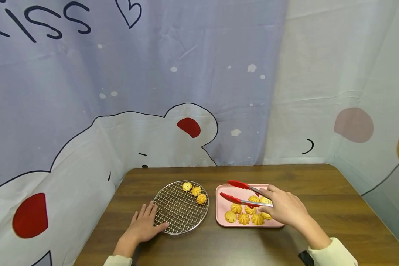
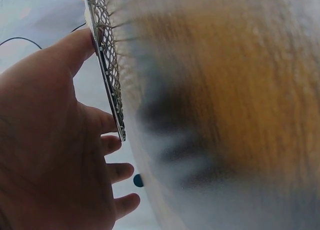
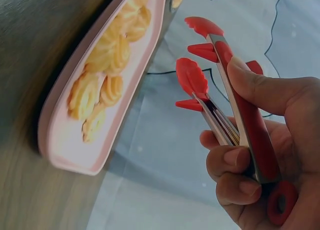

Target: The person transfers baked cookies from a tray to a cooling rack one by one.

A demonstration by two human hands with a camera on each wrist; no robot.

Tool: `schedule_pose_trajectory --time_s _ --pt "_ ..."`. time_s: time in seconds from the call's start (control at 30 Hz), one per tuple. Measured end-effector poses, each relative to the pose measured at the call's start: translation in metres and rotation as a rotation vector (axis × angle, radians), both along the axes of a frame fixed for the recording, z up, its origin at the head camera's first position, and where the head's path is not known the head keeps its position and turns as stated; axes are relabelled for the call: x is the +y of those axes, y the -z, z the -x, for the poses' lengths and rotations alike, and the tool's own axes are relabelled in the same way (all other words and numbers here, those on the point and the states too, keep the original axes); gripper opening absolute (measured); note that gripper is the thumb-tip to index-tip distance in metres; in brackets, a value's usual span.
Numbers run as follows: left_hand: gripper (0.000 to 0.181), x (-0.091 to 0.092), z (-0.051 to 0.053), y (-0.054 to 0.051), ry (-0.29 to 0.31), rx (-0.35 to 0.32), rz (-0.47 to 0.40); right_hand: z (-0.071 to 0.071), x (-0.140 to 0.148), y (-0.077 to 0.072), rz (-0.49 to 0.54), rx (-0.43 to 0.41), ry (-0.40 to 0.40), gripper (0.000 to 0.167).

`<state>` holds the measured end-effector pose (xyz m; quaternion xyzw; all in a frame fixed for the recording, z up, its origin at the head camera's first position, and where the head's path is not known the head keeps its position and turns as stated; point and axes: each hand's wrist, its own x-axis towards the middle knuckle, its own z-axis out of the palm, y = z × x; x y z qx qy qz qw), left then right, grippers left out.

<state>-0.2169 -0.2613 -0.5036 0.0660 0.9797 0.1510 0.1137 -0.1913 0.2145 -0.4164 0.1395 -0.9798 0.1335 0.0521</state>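
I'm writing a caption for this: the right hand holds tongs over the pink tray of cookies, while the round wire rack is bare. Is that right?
Not quite: the rack isn't bare. The head view shows three cookies on it, near its far right edge. The right hand does hold tongs over the pink tray.

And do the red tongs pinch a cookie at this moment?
No, in the right wrist view the red tongs stand open, with nothing held between their tips.

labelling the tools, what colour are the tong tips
The tong tips are red, clearest in the right wrist view.
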Motion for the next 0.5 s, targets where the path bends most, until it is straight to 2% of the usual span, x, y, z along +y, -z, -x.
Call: schedule_pose_trajectory --time_s 0.23,0.5 --pt "0.102 0.000 0.000 0.000 0.004 0.006 0.002 -0.005 0.017 0.002 0.009 0.028 0.029 0.058" --pt "0.101 0.001 0.000 -0.003 0.006 -0.001 -0.006 -0.012 0.036 0.000 -0.001 0.018 0.046 0.060"
